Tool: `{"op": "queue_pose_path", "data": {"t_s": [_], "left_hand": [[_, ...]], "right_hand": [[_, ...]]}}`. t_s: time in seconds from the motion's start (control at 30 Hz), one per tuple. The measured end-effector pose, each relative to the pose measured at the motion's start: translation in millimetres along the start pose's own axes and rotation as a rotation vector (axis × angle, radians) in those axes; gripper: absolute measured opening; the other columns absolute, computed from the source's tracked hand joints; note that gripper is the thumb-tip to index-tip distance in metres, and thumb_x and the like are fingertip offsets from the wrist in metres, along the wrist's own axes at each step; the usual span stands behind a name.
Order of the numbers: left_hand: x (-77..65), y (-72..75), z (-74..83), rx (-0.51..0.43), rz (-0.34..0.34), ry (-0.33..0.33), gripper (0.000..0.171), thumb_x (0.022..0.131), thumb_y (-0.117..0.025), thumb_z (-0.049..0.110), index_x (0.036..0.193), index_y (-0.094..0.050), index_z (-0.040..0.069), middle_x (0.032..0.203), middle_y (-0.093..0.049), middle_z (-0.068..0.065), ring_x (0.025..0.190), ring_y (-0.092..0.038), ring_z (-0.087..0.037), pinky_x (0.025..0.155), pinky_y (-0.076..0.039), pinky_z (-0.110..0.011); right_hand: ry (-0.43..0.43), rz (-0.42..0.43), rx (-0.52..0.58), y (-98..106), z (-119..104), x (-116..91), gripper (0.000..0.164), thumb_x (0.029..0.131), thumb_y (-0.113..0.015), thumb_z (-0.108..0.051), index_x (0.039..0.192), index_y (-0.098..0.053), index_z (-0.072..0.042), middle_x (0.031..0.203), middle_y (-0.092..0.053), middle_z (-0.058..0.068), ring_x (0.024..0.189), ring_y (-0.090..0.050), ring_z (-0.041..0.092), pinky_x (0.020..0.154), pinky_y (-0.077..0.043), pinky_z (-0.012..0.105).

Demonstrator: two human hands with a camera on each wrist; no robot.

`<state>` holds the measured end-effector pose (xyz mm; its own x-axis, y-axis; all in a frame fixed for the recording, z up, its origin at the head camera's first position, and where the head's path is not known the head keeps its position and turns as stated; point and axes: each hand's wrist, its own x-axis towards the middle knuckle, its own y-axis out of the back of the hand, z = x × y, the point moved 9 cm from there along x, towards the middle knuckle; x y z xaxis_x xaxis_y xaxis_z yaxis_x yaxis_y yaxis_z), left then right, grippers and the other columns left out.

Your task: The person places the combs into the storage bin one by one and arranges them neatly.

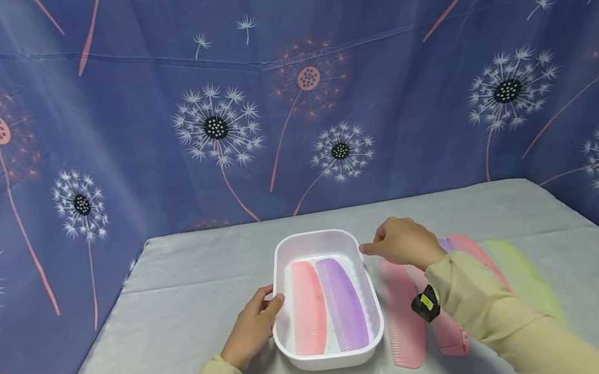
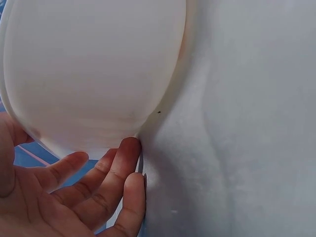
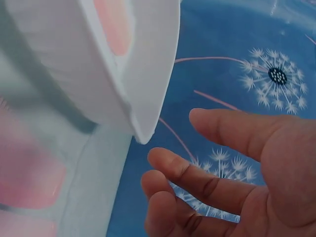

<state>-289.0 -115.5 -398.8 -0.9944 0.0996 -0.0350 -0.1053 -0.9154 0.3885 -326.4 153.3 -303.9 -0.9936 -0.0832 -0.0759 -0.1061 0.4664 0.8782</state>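
Observation:
A white tray (image 1: 337, 359) with high walls stands in front of me, a pink comb (image 1: 308, 306) and a purple comb (image 1: 344, 304) lying side by side in it. My left hand (image 1: 255, 323) grips the tray's left side, thumb over the rim and fingers against the outer wall. In the left wrist view the fingertips (image 2: 129, 148) meet the tray wall (image 2: 98, 74). Beside the far right corner is my right hand (image 1: 405, 242), fingertips close to the rim. The right wrist view shows its thumb and fingers (image 3: 207, 185) apart, with nothing between them.
On the grey cloth-covered table (image 1: 128, 364), right of the tray, lie more combs: a pink comb (image 1: 405, 327), another pink comb (image 1: 448, 330) partly under the right arm, and a light green comb (image 1: 526, 278). A blue dandelion-print curtain (image 1: 414, 129) hangs behind the table.

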Motion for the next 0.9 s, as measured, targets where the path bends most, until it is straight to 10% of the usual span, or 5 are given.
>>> {"op": "queue_pose_path", "data": {"t_s": [0.9], "left_hand": [[-0.5, 0.8, 1.6, 0.004, -0.006, -0.016, 0.046, 0.107, -0.052, 0.028, 0.144, -0.051, 0.001, 0.116, -0.064, -0.016, 0.102, -0.065, -0.028, 0.082, -0.056, -0.044]], "right_hand": [[-0.053, -0.025, 0.054, -8, 56, -8, 0.041, 0.087, -0.078, -0.037, 0.111, -0.072, -0.003, 0.125, -0.064, 0.028, 0.110, -0.061, 0.045, 0.085, -0.051, 0.054]]}}
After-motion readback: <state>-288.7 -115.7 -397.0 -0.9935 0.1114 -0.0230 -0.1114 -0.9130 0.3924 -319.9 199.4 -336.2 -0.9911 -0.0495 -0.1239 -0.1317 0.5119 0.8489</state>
